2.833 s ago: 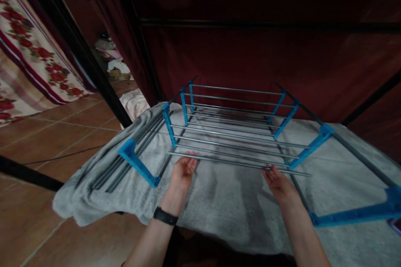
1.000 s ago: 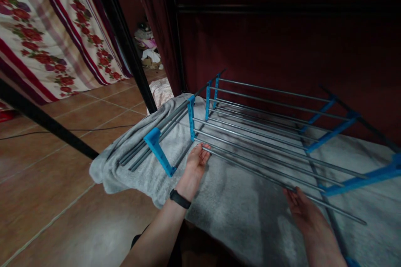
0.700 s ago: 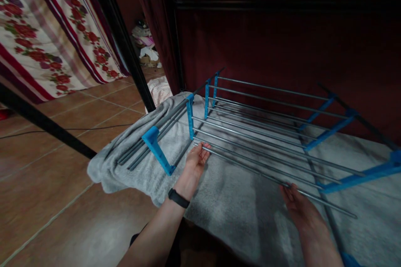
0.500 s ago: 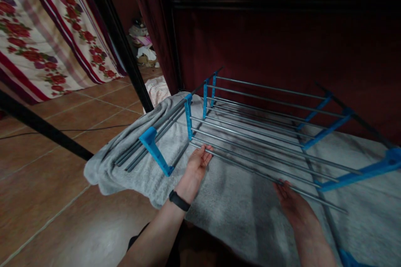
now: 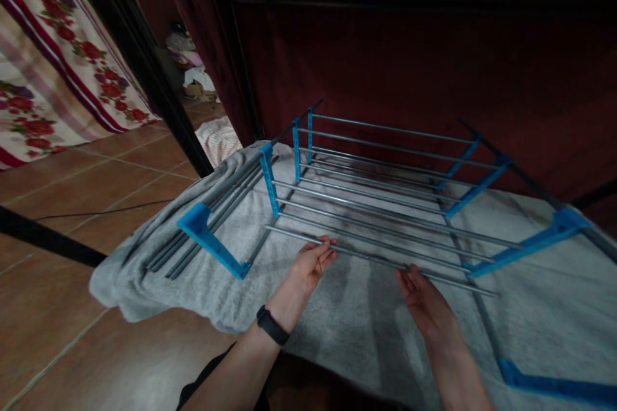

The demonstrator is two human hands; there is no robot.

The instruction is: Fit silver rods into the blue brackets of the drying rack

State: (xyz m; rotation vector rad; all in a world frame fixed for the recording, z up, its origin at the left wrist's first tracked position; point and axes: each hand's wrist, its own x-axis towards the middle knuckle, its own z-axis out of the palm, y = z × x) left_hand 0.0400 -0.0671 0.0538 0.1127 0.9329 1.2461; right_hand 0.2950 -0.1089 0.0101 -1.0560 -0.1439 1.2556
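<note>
Between my two hands runs a thin grey metal rod (image 5: pixel 369 256), lying crosswise in front of a rack frame. My left hand (image 5: pixel 312 262) pinches it left of its middle, a dark band on that wrist. Further right, my right hand (image 5: pixel 422 295) has its fingers closed on the same rod. The rod's left end shows apart from the nearest blue brackets. Behind it, the rack (image 5: pixel 357 207) has several parallel metal rods between blue plastic brackets (image 5: pixel 268 178) on the left and blue brackets (image 5: pixel 527 244) on the right.
Several loose rods (image 5: pixel 212 218) lie on the grey blanket (image 5: pixel 347 340) at the left, beside a front blue bracket (image 5: pixel 214 241). Another blue bracket (image 5: pixel 554 385) is at the lower right. Dark bed posts (image 5: pixel 139 64), a maroon curtain (image 5: pixel 409 70) and tiled floor (image 5: pixel 62 270) surround this.
My view has shifted right, so the rack appears further left. The rod's left end has come away from near the left bracket, and my hands are closer together on it.
</note>
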